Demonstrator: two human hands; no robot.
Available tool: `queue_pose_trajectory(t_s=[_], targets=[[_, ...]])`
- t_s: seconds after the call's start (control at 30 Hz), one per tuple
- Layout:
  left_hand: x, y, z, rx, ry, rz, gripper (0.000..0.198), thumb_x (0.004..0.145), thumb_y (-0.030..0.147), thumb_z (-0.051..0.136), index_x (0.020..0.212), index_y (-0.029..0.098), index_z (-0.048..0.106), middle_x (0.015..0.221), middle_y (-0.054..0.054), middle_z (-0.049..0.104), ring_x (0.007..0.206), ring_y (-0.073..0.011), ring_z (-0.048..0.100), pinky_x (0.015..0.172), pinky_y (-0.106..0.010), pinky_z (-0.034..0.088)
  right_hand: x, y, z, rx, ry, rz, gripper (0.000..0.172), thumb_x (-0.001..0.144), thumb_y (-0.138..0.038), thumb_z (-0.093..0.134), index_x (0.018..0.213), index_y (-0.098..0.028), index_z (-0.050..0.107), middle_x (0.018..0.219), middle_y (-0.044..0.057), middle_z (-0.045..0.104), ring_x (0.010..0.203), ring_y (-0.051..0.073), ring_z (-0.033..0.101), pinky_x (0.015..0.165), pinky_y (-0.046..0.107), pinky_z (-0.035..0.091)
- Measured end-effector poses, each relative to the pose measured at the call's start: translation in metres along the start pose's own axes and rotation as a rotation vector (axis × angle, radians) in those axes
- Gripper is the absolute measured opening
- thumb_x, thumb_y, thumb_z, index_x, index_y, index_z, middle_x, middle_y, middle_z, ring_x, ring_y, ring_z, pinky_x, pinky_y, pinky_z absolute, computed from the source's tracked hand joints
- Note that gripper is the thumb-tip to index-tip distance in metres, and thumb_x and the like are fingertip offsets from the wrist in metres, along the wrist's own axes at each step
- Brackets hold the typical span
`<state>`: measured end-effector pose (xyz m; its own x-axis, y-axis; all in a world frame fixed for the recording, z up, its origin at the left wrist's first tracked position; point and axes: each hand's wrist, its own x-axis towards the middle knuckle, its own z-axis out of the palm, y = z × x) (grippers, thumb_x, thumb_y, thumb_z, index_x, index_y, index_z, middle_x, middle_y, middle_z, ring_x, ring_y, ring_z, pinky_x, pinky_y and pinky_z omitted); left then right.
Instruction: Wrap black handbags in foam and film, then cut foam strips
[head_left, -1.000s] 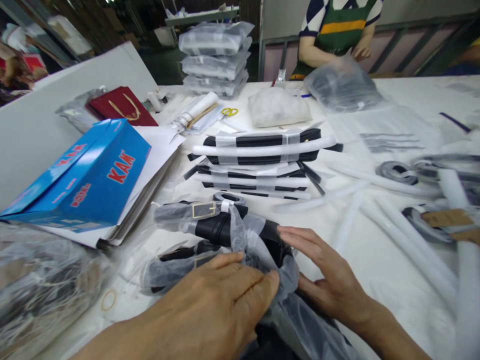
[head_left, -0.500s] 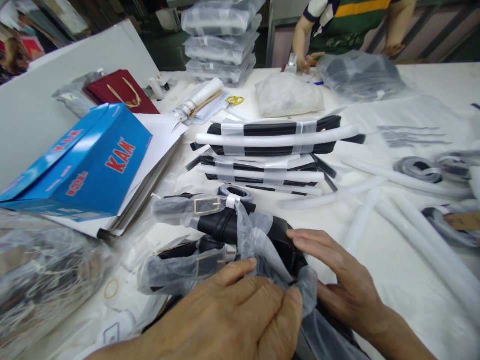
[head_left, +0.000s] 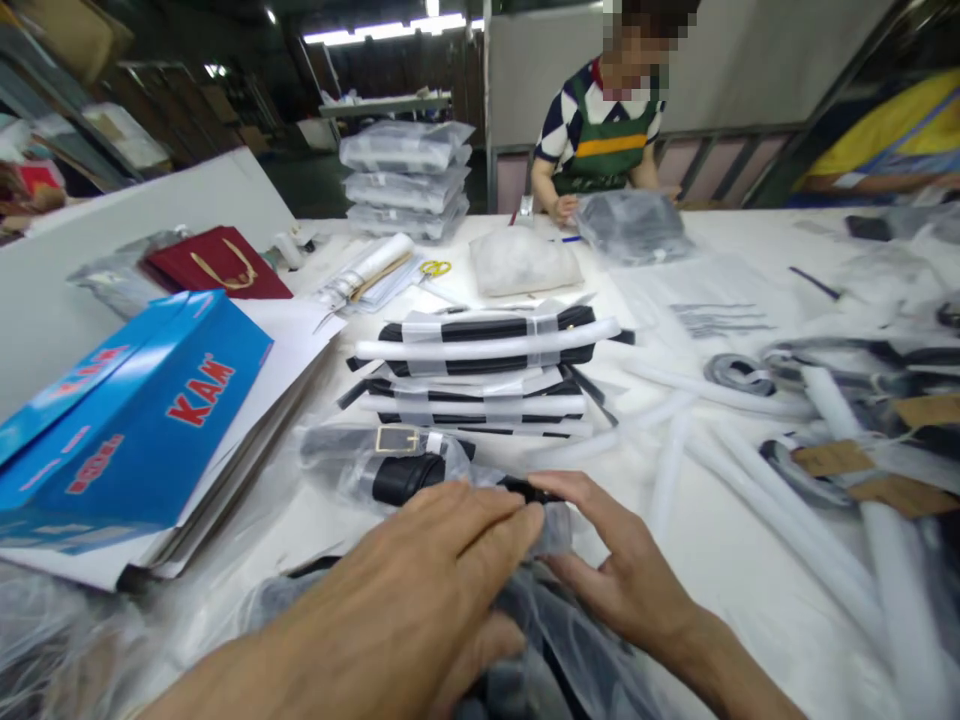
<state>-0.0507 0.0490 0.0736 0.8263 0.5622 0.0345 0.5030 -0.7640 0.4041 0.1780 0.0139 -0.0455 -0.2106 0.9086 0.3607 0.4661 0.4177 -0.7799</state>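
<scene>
A black leather bag (head_left: 401, 480), as far as its shape shows, lies in front of me, partly covered by cloudy plastic film. Beside its far edge is a plastic-wrapped strap with a gold buckle (head_left: 396, 438). My left hand (head_left: 420, 590) lies over the bag, fingers stretched out and pressing on its film. At the bag's right end, my right hand (head_left: 622, 560) curls its fingers and thumb around the black edge and the film. My left hand and forearm hide much of the bag.
Beyond the bag sit wrapped black bundles with white foam tubes (head_left: 487, 347). A blue KAM box (head_left: 150, 420) stands left; foam strips (head_left: 787, 520) and coiled straps (head_left: 739, 375) lie right. Across the table, a person (head_left: 607, 130) handles a plastic-wrapped item (head_left: 634, 225).
The view has tilted up, bringing in more of the person opposite. My left hand has moved forward over the bag, covering more of it. My right hand stays at its right end.
</scene>
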Motion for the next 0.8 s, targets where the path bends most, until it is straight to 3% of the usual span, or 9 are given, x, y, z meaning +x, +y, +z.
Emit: queue_pose_trajectory(t_s=[0.13, 0.23, 0.37, 0.43, 0.5, 0.57, 0.7, 0.8], targets=[[0.045, -0.025, -0.009, 0.168, 0.176, -0.037, 0.046, 0.092, 0.026, 0.056, 0.137, 0.023, 0.048, 0.141, -0.010, 0.055, 0.129, -0.0251, 0.051, 0.109, -0.042, 0.043, 0.012, 0.002, -0.006, 0.086, -0.041, 0.240, 0.048, 0.083, -0.019, 0.065, 0.130, -0.027, 0.056, 0.128, 0.007, 0.063, 0.115, 0.026, 0.060, 0.099, 0.040, 0.051], [0.080, -0.051, -0.006, 0.313, 0.294, -0.103, 0.050, 0.088, 0.021, 0.060, 0.136, 0.016, 0.047, 0.145, -0.016, 0.049, 0.134, -0.0296, 0.045, 0.112, -0.047, 0.038, 0.016, -0.004, -0.015, 0.183, -0.131, 0.312, 0.052, 0.081, -0.019, 0.067, 0.131, -0.028, 0.058, 0.130, 0.006, 0.063, 0.117, 0.027, 0.059, 0.099, 0.041, 0.050], [0.113, -0.077, 0.003, 0.416, 0.274, -0.193, 0.052, 0.085, 0.017, 0.062, 0.135, 0.014, 0.047, 0.141, -0.016, 0.052, 0.129, -0.0301, 0.050, 0.108, -0.044, 0.040, 0.019, -0.007, -0.032, 0.252, -0.227, 0.292, 0.061, 0.077, -0.019, 0.070, 0.135, -0.029, 0.056, 0.133, 0.006, 0.062, 0.120, 0.028, 0.058, 0.102, 0.042, 0.047], [0.122, -0.084, 0.007, 0.449, 0.293, -0.227, 0.057, 0.084, 0.017, 0.063, 0.138, 0.014, 0.044, 0.143, -0.016, 0.050, 0.132, -0.0299, 0.047, 0.110, -0.044, 0.038, 0.024, -0.004, -0.044, 0.238, -0.231, 0.298, 0.053, 0.078, -0.023, 0.070, 0.130, -0.027, 0.062, 0.128, 0.006, 0.066, 0.115, 0.028, 0.060, 0.099, 0.042, 0.049], [0.127, -0.089, 0.010, 0.494, 0.334, -0.253, 0.063, 0.083, 0.018, 0.065, 0.141, 0.014, 0.040, 0.148, -0.016, 0.045, 0.137, -0.0304, 0.040, 0.114, -0.045, 0.032, 0.034, 0.000, -0.057, 0.172, -0.128, 0.326, 0.036, 0.082, -0.030, 0.067, 0.118, -0.025, 0.069, 0.116, 0.006, 0.071, 0.105, 0.027, 0.065, 0.093, 0.041, 0.052], [0.128, -0.093, 0.011, 0.525, 0.348, -0.275, 0.066, 0.083, 0.019, 0.065, 0.143, 0.015, 0.037, 0.148, -0.016, 0.045, 0.139, -0.0299, 0.038, 0.116, -0.047, 0.027, 0.049, 0.005, -0.071, 0.060, 0.098, 0.334, 0.028, 0.086, -0.039, 0.063, 0.107, -0.024, 0.072, 0.107, 0.007, 0.073, 0.095, 0.025, 0.067, 0.089, 0.040, 0.052], [0.127, -0.092, 0.007, 0.513, 0.258, -0.301, 0.056, 0.084, 0.024, 0.065, 0.136, 0.015, 0.045, 0.127, -0.012, 0.060, 0.120, -0.0275, 0.054, 0.106, -0.043, 0.038, 0.089, 0.019, -0.099, -0.178, 0.530, 0.295, 0.032, 0.085, -0.044, 0.060, 0.104, -0.023, 0.072, 0.109, 0.008, 0.072, 0.094, 0.026, 0.066, 0.091, 0.043, 0.050], [0.121, -0.083, 0.004, 0.513, 0.190, -0.297, 0.038, 0.086, 0.026, 0.063, 0.121, 0.016, 0.056, 0.112, -0.010, 0.064, 0.107, -0.0280, 0.058, 0.094, -0.041, 0.044, 0.118, 0.038, -0.118, -0.287, 0.607, 0.317, 0.037, 0.083, -0.044, 0.059, 0.109, -0.020, 0.070, 0.116, 0.011, 0.069, 0.103, 0.028, 0.064, 0.095, 0.046, 0.047]])
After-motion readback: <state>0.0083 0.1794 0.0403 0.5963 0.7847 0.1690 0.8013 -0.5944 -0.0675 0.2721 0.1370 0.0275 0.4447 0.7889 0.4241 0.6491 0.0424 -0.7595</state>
